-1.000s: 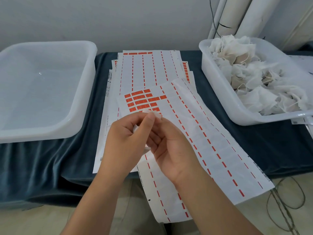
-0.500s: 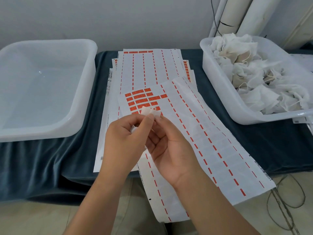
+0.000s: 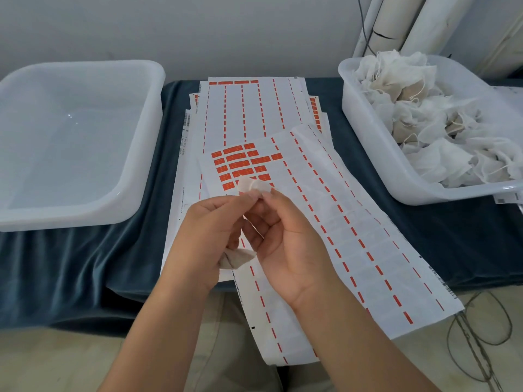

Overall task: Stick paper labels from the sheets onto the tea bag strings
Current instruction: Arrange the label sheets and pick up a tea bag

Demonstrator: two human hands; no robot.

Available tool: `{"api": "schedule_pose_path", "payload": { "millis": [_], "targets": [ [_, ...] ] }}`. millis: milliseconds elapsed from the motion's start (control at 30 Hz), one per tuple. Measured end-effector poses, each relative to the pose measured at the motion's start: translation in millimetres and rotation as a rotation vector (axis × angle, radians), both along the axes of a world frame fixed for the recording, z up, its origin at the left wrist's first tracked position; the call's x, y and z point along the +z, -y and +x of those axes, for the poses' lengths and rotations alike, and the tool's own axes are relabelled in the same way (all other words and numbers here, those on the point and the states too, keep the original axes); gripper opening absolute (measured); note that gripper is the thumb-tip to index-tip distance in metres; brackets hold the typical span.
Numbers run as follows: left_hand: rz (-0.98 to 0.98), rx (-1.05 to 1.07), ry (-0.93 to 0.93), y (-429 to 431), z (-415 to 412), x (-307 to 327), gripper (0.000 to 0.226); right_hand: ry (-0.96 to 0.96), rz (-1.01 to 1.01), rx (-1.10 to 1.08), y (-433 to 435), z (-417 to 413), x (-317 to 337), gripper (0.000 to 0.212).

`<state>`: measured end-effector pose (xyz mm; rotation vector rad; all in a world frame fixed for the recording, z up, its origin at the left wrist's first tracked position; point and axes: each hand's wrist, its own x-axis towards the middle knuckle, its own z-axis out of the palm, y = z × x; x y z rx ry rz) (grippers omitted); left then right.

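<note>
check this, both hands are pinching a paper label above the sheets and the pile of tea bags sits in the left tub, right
Wrong tub. The head view shows the tea bags piled in the right tub, not the left tub. The left hand and right hand do pinch a paper label above the sheets.

- One wide-angle view from the person's head, looking forward and down across the table [image 3: 85,264] to the wall [image 3: 226,29] behind its far edge.
- Close in: the left hand [image 3: 209,230] and right hand [image 3: 291,244] sit just below centre.
- The table's near edge crosses low, with floor [image 3: 56,363] beneath.
</note>
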<state>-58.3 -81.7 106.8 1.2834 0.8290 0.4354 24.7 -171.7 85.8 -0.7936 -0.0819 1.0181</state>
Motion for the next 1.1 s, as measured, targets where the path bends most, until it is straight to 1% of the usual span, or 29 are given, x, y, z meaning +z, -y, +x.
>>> {"api": "schedule_pose_path", "payload": {
  "millis": [67,133,167,267,300,400,467,500,533,600,667,700,800,900,1000,1067,1100],
  "targets": [
    [-0.059,-0.023,0.014,-4.0,0.3,-3.8,0.044,0.024,-0.012,-0.001,0.8,0.1,-1.1,0.018],
    [-0.067,-0.043,0.019,-4.8,1.5,-5.7,0.040,0.046,-0.018,-0.001,1.5,0.2,-1.0,0.018],
    [-0.074,-0.035,0.020,-4.2,2.2,-6.3,0.040,0.063,-0.025,-0.001,1.7,0.5,-0.2,0.021],
    [-0.104,0.058,0.024,-1.5,3.2,-9.7,0.042,0.153,-0.081,-0.003,0.7,0.2,2.7,0.041],
    [-0.087,0.084,0.011,-0.6,3.5,-11.0,0.040,0.175,-0.099,-0.008,-0.1,-0.1,3.6,0.042],
    [0.040,0.104,-0.034,2.1,4.5,-14.5,0.027,0.172,-0.132,-0.043,-2.0,0.7,3.6,0.031],
    [0.110,0.086,-0.011,1.4,3.4,-15.5,0.022,0.147,-0.120,-0.034,-1.4,3.1,3.9,0.025],
    [0.119,0.050,0.019,0.6,1.9,-15.0,0.023,0.135,-0.107,-0.029,-0.3,5.2,5.5,0.024],
    [0.103,-0.001,0.059,-0.6,-0.3,-15.0,0.027,0.134,-0.098,-0.028,0.9,8.0,7.1,0.025],
    [0.001,-0.066,0.146,-2.2,-2.2,-15.1,0.030,0.177,-0.101,-0.017,3.9,13.9,9.9,0.027],
    [-0.154,-0.042,0.225,-1.4,-2.2,-10.8,0.031,0.240,-0.100,0.001,6.3,17.4,13.5,0.031],
    [-0.180,-0.031,0.244,-1.2,-1.5,-9.5,0.031,0.275,-0.099,0.004,7.0,18.0,15.2,0.032],
    [-0.157,-0.062,0.274,2.0,2.1,-5.4,0.025,0.398,-0.106,0.030,8.1,16.3,20.5,0.024],
    [-0.194,-0.076,0.322,2.6,4.4,-3.2,0.022,0.492,-0.138,0.063,9.8,15.5,24.3,0.020],
    [-0.296,-0.108,0.323,2.0,4.3,-3.7,0.034,0.568,-0.161,0.072,11.5,16.3,27.1,0.016],
    [-0.391,-0.146,0.330,2.8,4.1,-4.6,0.034,0.607,-0.152,0.066,11.2,17.7,28.7,0.015],
    [-0.439,-0.155,0.340,3.7,4.6,-5.2,0.034,0.617,-0.148,0.066,11.1,18.6,28.9,0.017]
  ]
}}
